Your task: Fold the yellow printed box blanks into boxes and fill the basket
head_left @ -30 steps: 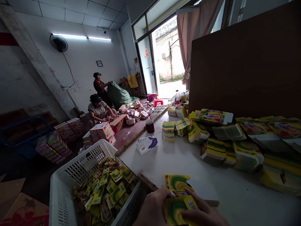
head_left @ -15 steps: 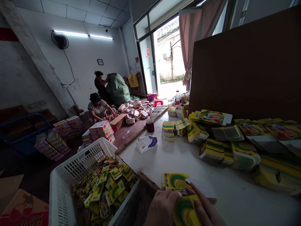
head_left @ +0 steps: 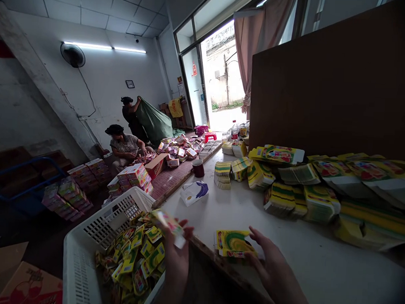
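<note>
Head view: my left hand [head_left: 176, 251], raised beside the white plastic basket [head_left: 73, 254], grips a blurred yellow-and-white printed packet [head_left: 168, 222]; my right hand [head_left: 270, 263], fingers spread, is at the yellow-green printed cardboard [head_left: 232, 242] near the white table's [head_left: 318, 262] edge, tabletop extending rightward.

Crate [head_left: 73, 249]: white. Packets [head_left: 140, 258] in it: yellow and green, white barcode patches. Blurred carton [head_left: 167, 221] at crate edge: yellowish end, pink print, white flap. Flat carton [head_left: 232, 241] on the white tabletop [head_left: 235, 206]: yellow, green swirl. Stacked cartons [head_left: 281, 199]: yellow, dark green stripes. Mug [head_left: 198, 169]: maroon. Soft pack [head_left: 192, 194]: white, purple curve. Panel [head_left: 327, 94]: dark brown. Curtain [head_left: 248, 47]: dusty pink. Sack [head_left: 153, 121]: green.
</note>
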A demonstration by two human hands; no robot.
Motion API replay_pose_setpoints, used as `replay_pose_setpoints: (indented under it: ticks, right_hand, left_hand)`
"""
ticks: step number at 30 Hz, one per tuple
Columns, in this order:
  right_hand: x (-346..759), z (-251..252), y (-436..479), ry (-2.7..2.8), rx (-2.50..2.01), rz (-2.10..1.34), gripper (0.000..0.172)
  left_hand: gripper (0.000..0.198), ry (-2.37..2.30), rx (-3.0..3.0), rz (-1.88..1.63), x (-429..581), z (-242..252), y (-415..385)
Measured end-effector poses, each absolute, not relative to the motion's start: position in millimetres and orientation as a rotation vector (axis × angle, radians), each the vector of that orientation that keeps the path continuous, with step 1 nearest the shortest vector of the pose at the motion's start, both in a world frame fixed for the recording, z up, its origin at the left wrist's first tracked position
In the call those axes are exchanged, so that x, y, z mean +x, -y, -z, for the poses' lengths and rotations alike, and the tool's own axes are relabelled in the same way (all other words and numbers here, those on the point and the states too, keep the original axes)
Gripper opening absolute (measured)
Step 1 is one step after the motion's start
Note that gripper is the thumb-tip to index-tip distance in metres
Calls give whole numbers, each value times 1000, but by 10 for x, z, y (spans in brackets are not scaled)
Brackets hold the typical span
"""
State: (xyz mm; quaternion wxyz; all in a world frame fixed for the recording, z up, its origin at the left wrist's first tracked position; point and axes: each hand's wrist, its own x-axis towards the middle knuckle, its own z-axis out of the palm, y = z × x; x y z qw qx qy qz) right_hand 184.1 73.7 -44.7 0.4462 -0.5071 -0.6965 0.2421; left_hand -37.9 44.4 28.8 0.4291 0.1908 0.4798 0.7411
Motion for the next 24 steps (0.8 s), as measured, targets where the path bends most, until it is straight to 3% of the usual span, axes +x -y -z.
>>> replay_pose_setpoints:
  ticks: [3,6,10,16,21,24]
  right_hand:
    - [1853,476,-833,1943,-1324,-363,36]
    - [1835,500,-860,2018,-1376,-284,36]
    - [1804,533,-837,1989,-1374,-302,38]
    - [1808,565,-836,1790,-1309,-402,28]
    - [1779,461,-754,1701,-1262,-514,33]
    - [1763,456,-716,1752,-1230,-447,31]
  left_hand:
    - [40,-1066,104,-1897,-505,-305,-567]
    - [33,-1100,133,-1737,-421,-227,-589]
    - [34,-1080,341,-1587,-189,-62,-526]
    - [55,-1151,478,-1561,-56,52,-449]
    - [76,-934,711,-1637,80,89,-381]
    - [65,-872,765,-1646,177,103,-351]
